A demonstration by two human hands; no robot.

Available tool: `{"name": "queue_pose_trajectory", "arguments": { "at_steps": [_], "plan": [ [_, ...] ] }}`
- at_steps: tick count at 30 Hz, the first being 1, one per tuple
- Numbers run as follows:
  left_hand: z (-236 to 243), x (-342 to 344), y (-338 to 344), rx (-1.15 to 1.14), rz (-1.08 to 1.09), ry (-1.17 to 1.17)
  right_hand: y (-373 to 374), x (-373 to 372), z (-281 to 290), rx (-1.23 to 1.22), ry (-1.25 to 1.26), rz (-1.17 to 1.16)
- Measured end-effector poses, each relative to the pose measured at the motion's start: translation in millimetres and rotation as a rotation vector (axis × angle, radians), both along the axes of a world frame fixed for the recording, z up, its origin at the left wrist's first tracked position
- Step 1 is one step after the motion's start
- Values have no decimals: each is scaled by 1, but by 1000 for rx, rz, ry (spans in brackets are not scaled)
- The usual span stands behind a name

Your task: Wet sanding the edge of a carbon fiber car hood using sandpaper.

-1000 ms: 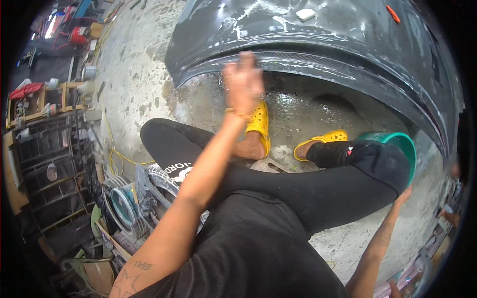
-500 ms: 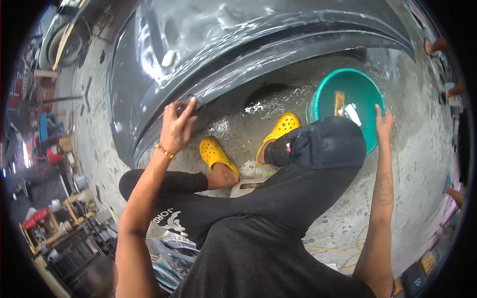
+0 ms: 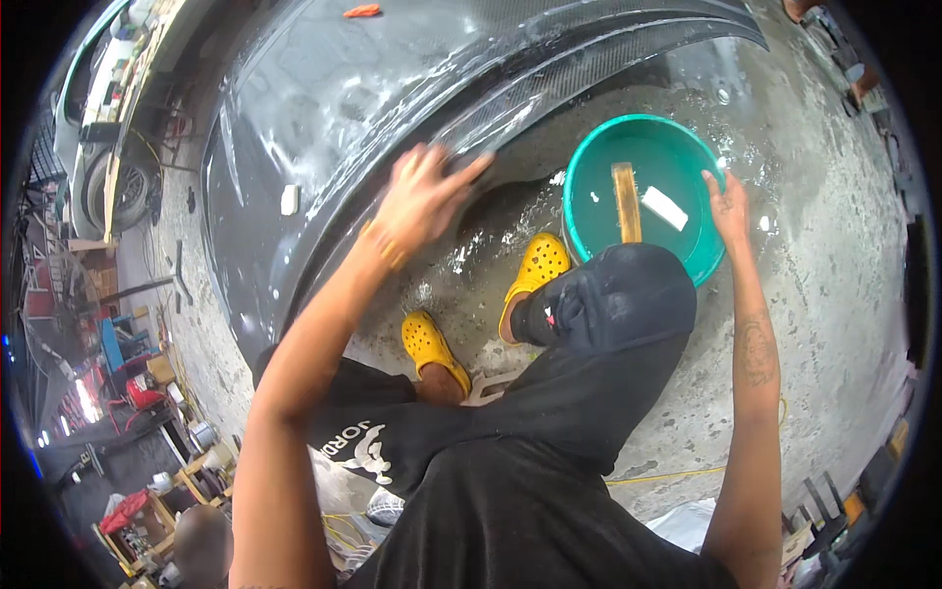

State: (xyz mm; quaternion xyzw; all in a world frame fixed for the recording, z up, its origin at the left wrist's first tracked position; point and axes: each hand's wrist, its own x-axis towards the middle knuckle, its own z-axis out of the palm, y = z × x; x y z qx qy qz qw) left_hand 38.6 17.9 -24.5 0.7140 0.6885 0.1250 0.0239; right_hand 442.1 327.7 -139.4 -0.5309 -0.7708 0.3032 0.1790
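Pinching green basin rim (image 3: 638, 119) between right fingers (image 3: 734, 188).

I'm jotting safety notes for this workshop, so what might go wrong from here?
The floor around the yellow clogs looks wet, so a foot might slip.

The right hand holds the rim of the green tub, which appears to contain water; a sharp tug might slop some out.

The white block lies loose on the shiny, wet-looking dark panel; a knock could send it sliding.
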Motion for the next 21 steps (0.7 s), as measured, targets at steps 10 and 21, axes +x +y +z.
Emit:
{"name": "queue_pose_trajectory", "arguments": {
  "at_steps": [10,21],
  "plan": [
    [-2,2,157,140,-189,-20,4,-27,1,49,20,56],
    [36,-18,-52,-93,12,41,-3,-12,6,19,-52,28]
  ]
}}
